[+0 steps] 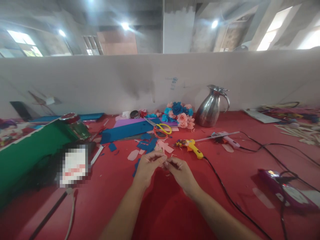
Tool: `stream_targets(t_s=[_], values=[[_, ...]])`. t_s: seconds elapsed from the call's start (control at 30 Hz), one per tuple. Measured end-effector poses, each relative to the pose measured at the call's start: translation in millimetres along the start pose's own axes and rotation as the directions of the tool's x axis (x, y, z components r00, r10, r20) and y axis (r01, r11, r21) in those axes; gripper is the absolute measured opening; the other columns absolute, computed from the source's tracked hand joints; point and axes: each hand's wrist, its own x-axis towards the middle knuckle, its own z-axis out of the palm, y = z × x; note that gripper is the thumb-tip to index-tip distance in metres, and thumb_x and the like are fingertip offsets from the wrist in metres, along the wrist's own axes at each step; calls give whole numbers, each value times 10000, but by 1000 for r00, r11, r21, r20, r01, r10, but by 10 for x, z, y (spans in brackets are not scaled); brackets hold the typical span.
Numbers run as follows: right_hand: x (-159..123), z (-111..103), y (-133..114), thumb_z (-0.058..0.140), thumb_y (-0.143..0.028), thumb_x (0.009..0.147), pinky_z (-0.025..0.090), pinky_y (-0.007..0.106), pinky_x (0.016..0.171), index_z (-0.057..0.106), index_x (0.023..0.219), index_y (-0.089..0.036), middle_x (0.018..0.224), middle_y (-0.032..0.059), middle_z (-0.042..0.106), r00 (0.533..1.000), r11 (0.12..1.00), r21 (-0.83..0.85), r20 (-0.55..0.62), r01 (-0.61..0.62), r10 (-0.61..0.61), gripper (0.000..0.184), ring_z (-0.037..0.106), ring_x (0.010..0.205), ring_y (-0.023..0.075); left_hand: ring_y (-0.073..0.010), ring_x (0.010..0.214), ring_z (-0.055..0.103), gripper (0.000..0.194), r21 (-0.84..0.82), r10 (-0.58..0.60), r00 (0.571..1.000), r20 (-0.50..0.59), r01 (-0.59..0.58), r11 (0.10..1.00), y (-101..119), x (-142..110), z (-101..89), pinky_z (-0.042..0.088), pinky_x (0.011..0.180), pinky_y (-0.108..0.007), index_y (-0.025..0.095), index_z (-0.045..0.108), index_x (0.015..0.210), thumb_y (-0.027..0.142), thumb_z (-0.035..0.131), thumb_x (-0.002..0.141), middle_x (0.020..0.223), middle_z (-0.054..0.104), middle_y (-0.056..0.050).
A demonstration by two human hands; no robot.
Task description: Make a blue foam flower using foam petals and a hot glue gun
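My left hand (148,166) and my right hand (180,170) meet over the red table (160,206), fingertips pinched together on a small pale piece (165,162) that is too small to name. Just beyond the fingers lie pink and blue cut foam scraps (150,145). A yellow glue gun (191,146) lies right of them, with its black cord running toward me. Yellow-handled scissors (161,128) rest on a blue foam sheet (130,130).
A cluster of pink and blue foam flowers (178,115) and a steel jug (211,106) stand by the back wall. A green sheet (27,151) and a glass jar (76,125) sit at left. A purple power strip (285,190) and wooden sticks (297,130) lie at right.
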Motion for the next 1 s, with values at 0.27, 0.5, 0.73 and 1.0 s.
stream_targets(t_s=[0.27,0.5,0.73,1.0], values=[[9,-16,38,637,-526,734,453,246,532,692,761,-197,699,23,629,1000,1000,-20,-2,23,-23,335,574,673,172,-134,623,592,122,34,-17,999,-37,19,999,31,-19,38,473,624,-243,159,720,700,274,728,662,653,683,-26],[-4,-11,-40,672,-471,715,440,266,552,664,695,-194,633,7,607,998,999,-12,-43,53,-53,278,536,591,150,-144,671,608,181,-30,-94,994,-60,92,995,12,-3,21,476,656,-248,157,725,724,319,751,647,718,698,-35],[25,-71,-164,694,-395,710,438,268,639,599,767,-201,708,-5,579,968,985,51,-200,162,-149,224,535,665,144,-166,725,603,168,48,-173,982,78,170,984,23,-26,69,458,737,-280,151,741,685,299,773,611,740,696,-56],[34,-95,-159,624,-393,761,399,258,593,611,688,-196,636,-9,558,965,986,-5,-206,165,-162,211,497,616,139,-148,619,564,158,87,-239,966,93,232,969,71,-47,117,431,655,-273,153,726,624,294,778,578,631,667,-41]])
